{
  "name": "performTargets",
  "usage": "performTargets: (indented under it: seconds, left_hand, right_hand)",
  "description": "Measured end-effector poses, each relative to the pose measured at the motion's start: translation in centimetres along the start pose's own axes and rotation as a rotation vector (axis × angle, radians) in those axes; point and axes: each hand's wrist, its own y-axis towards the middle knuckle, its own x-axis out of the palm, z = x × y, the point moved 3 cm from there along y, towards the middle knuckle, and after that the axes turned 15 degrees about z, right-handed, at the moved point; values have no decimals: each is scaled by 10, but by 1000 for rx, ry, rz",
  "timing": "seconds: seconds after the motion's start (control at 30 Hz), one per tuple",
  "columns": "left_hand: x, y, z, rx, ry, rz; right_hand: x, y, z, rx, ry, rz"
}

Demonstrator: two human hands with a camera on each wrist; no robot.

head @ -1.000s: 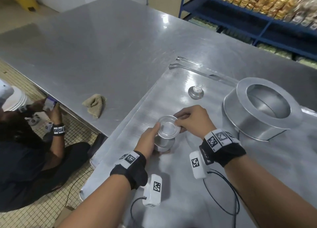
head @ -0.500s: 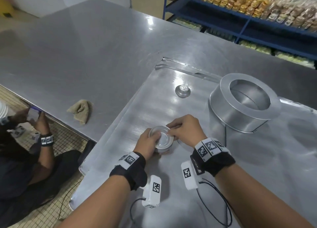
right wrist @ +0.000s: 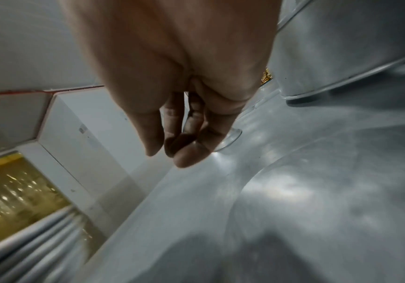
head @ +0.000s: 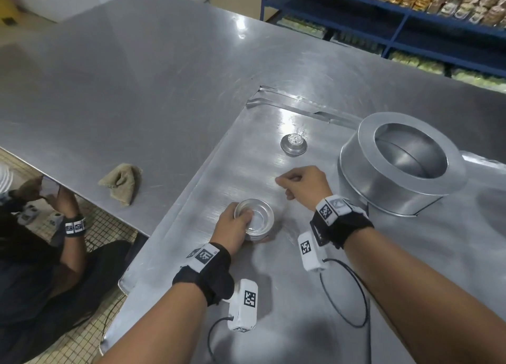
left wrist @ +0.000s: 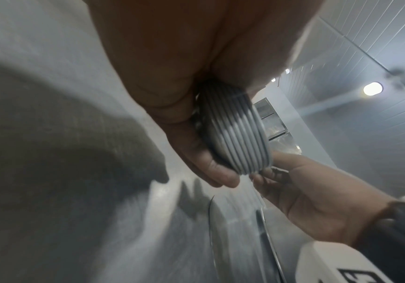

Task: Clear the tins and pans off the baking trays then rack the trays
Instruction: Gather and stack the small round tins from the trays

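Note:
My left hand (head: 238, 221) grips a stack of small round tins (head: 256, 222) standing on the big baking tray (head: 246, 155). In the left wrist view the stack's ribbed rims (left wrist: 235, 132) sit against that hand (left wrist: 211, 172). My right hand (head: 287, 184) hovers just right of the stack, fingers loosely curled and holding nothing; its fingers (right wrist: 172, 149) hang bare above the tray. One small tin (head: 293, 144) lies farther back on the tray. A large round pan (head: 397, 183) stands at the tray's right.
The tray lies on a long steel table (head: 123, 76). A crumpled beige cloth (head: 120, 181) lies near the table's front edge. A person (head: 41, 254) sits on the tiled floor at the left. Blue shelves (head: 410, 15) with packets stand behind.
My right hand has let go of the top tin on the stack and drawn away up and to the right. My left hand still holds the stack.

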Motion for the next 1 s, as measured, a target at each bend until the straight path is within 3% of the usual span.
performTargets:
  seconds: [0.27,0.47,0.67,0.77,1.0]
  left_hand:
    - [4,17,3,-47,-41,40]
    - [8,25,1,-104,-84,44]
    - [14,18,11,-204,-235,1]
    - [14,14,13,-225,-239,4]
    - [6,9,9,-194,-210,30]
  right_hand:
    - [3,105,12,-55,-197,248]
    - [17,154,20,-52,-608,125]
    - [24,162,26,-70,-624,97]
    - [19,156,25,-95,-514,149]
    - [27,143,13,-122,-447,110]
